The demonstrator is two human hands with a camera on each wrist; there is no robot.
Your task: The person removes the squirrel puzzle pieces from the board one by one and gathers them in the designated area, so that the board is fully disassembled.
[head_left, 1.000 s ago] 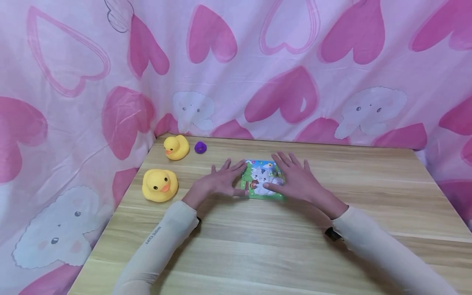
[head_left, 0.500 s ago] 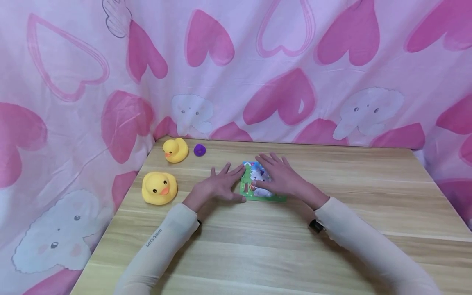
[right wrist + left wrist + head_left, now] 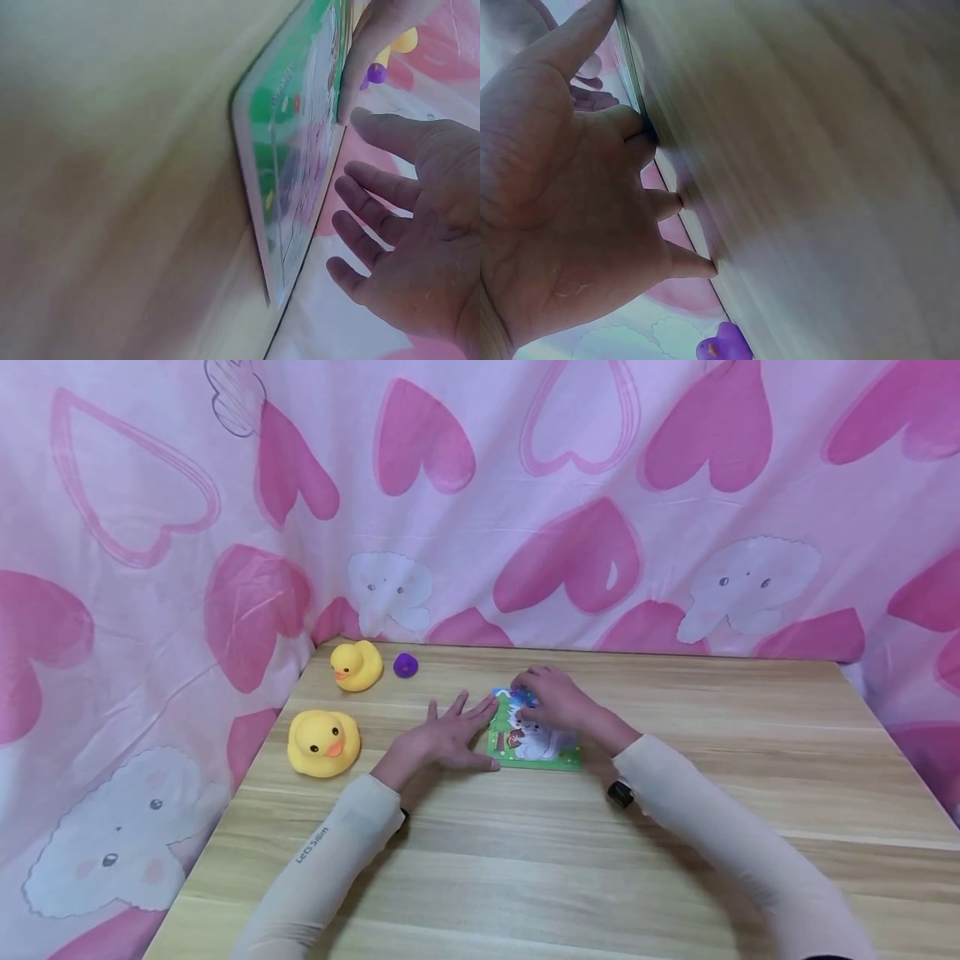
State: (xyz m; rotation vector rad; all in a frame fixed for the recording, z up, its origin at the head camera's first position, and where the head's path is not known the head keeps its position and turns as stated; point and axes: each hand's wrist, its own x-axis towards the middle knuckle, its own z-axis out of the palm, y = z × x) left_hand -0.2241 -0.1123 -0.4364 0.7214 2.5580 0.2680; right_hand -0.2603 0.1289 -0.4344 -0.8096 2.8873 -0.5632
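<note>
Board [image 3: 536, 743] on the desk [image 3: 480, 877], toward the far edge
Left hand [image 3: 448, 737] spread at its left side, right hand [image 3: 561, 697] loosely bent over it, neither grasping; left sleeve [image 3: 330, 852] lettered "Let's", remainder unclear; near duck [image 3: 324, 745] by the left edge, far duck [image 3: 358, 667] and purple duck [image 3: 406, 666] near the far left corner

In the head view, the right hand [image 3: 558, 699] partly hides the board [image 3: 536, 747].
</note>
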